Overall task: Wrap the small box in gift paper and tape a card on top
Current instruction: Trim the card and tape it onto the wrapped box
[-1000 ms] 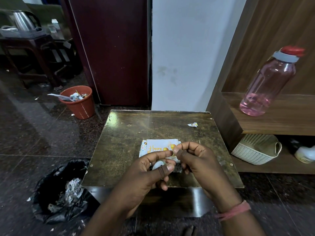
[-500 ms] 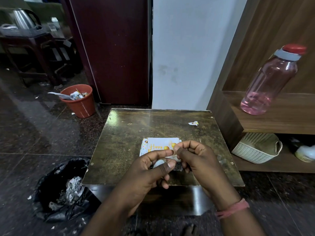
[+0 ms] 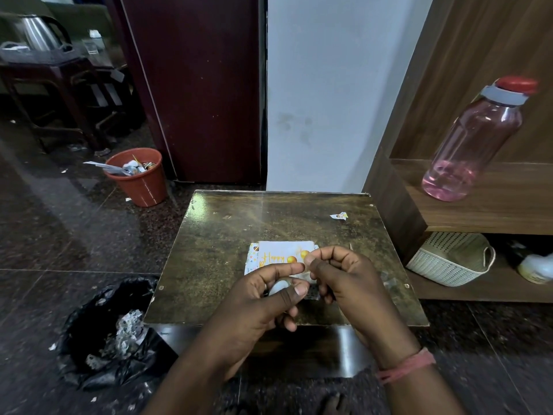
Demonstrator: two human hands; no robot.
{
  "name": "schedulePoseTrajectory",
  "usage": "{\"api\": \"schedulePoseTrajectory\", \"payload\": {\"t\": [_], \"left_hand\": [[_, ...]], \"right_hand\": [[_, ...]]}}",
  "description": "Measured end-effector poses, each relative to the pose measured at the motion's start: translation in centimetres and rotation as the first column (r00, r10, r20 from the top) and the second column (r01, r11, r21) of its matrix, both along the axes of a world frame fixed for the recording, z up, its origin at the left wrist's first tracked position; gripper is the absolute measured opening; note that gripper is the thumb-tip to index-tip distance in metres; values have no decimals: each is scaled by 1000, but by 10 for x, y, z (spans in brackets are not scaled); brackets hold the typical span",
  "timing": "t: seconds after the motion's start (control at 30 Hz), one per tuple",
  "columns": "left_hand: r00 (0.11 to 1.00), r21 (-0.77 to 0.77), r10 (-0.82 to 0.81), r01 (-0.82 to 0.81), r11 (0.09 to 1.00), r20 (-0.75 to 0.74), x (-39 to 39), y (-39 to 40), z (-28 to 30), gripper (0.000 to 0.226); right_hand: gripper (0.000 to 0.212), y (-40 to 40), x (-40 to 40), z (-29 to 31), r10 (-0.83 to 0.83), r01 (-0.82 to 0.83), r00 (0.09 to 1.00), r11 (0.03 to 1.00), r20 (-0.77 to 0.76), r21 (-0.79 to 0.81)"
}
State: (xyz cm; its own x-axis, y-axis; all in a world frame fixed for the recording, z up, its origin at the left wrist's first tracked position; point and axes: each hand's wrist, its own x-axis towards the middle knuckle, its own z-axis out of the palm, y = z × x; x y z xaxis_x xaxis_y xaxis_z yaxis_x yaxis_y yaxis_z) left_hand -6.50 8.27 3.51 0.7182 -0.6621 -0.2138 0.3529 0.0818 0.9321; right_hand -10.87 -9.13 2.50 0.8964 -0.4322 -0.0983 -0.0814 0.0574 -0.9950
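A white card (image 3: 284, 253) with orange "Happy" lettering and orange balloons lies on the wrapped small box (image 3: 251, 260), whose patterned paper shows at the card's left edge. Both rest on the small worn table (image 3: 215, 259). My left hand (image 3: 263, 301) grips a small roll of clear tape (image 3: 278, 287) between thumb and fingers, just in front of the card. My right hand (image 3: 344, 277) pinches at the tape's free end beside the left fingertips, its fingers curled. The hands hide the near edge of the card and box.
A paper scrap (image 3: 339, 216) lies at the table's far right. A black rubbish bag (image 3: 101, 333) sits on the floor at left, an orange bin (image 3: 137, 175) beyond it. On the right, a wooden shelf (image 3: 493, 211) carries a pink bottle (image 3: 472, 145); a white basket (image 3: 449, 259) sits below.
The hands have stayed over the card with only slight finger movement at the tape. The card and box have not moved.
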Motion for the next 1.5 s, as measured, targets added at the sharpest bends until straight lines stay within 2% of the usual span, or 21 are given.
{"api": "schedulePoseTrajectory", "payload": {"t": [0.77,1.03,1.3,1.4,1.5], "left_hand": [[1000,-1,-2,2,1000,-3,0,-1,2,46],[1000,4,12,-12,1000,-9,0,0,1,40],[998,3,53,-53,999,-25,3,0,2,41],[998,10,56,-55,998,-18,3,1,2,42],[998,8,58,-58,998,-19,2,0,2,42]], "right_hand": [[5,-1,0,-1,2,-2,1000,1000,-16,-1],[5,0,0,-2,-17,17,1000,1000,-8,-8],[10,-10,3,-8,-236,238,971,969,-37,67],[9,-17,3,-12,-285,288,957,957,-60,39],[9,-21,3,-15,-305,311,949,947,-80,78]]}}
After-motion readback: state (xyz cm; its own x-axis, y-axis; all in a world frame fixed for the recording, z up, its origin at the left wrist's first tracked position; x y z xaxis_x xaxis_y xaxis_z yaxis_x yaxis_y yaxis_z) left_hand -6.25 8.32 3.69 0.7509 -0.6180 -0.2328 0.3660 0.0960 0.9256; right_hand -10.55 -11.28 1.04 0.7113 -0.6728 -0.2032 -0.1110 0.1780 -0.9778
